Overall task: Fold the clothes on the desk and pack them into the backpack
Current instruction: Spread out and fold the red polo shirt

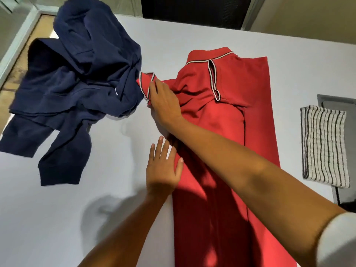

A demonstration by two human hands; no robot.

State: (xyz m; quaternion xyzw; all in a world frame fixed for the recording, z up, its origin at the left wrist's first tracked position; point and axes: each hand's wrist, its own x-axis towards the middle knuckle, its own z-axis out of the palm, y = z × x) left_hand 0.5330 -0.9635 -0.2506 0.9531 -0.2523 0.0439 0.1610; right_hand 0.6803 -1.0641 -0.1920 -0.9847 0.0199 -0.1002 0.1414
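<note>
A red polo shirt [221,116] with striped trim lies lengthwise on the white desk [77,218], its right side folded over. My right hand [163,101] reaches across it and grips the left sleeve near its trimmed cuff. My left hand [163,168] lies flat with straight fingers on the shirt's left edge, pressing it down. A crumpled navy hoodie [77,79] sprawls at the desk's left, touching the red sleeve. No backpack is clearly recognisable.
A folded black-and-white striped cloth [325,145] lies at the right edge, partly over a dark grey object [342,105]. The desk's left edge drops to a wooden floor [23,60]. A dark opening [194,10] stands behind the desk.
</note>
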